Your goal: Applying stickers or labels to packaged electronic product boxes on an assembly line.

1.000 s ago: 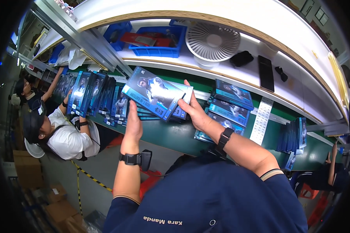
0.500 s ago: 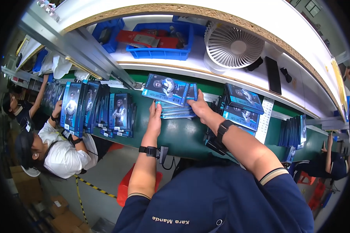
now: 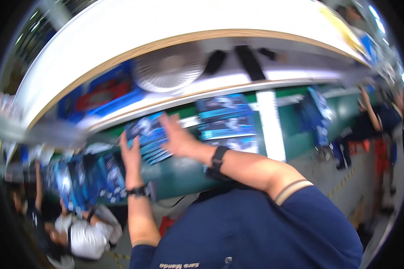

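The whole view is smeared by motion. A small stack of flat blue printed boxes (image 3: 149, 130) lies on the green table in front of me, its layers slightly uneven. Along the stack's left side is my left hand (image 3: 131, 157), with thumb and fingers apart. My right hand (image 3: 180, 138) is at the right side, fingers spread, their tips by the top box. Both hands look open; whether they touch the boxes cannot be made out. Right of them, more blue boxes (image 3: 226, 127) lie in overlapping rows.
A white ruled strip (image 3: 271, 125) crosses the green table (image 3: 177, 179) on the right. Above, a shelf holds a white fan (image 3: 169, 67), a blue bin (image 3: 132, 96) and dark objects. Upright blue boxes (image 3: 76, 179) stand left, beside a co-worker in white (image 3: 89, 237).
My view has swung to the right, so the scene sits further left. My fingers, which were against the stack's sides, are now spread wider. The stack looks more squared up.
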Tool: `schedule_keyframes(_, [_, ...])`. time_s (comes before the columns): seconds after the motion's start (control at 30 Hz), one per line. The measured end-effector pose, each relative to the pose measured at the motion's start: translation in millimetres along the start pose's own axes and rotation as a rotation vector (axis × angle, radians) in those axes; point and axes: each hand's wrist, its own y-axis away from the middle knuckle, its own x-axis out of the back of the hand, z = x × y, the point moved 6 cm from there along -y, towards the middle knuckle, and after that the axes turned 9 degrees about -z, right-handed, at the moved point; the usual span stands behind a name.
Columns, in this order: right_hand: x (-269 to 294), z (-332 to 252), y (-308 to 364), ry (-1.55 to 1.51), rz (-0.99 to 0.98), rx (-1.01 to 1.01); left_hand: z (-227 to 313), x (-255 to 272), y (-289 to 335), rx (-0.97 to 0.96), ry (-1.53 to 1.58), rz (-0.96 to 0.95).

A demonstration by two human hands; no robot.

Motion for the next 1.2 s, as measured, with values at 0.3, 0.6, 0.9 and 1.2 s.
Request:
schedule_keyframes(0.3, [134.4,-3.4,179.7,-0.559,-0.308,0.396,-13.4,26.7,31.7,0.046,0.117,0.152])
schedule_keyframes(0.6, [305.7,396.6,488.7,-0.057,1.232,-0.708,273.3,-25.9,134.7,-0.462,-0.123,0.485])
schedule_keyframes(0.9, [277.9,498.0,494.7,0.242,0.926,-0.922,411.2,-264.0,186.4,-0.745,-0.122,-0.164])
schedule_keyframes(1.2, [346.5,498.0,535.2,-0.569,1.227,-0.321,396.9,-367.5,183.9,-0.45,-0.144,-0.63])
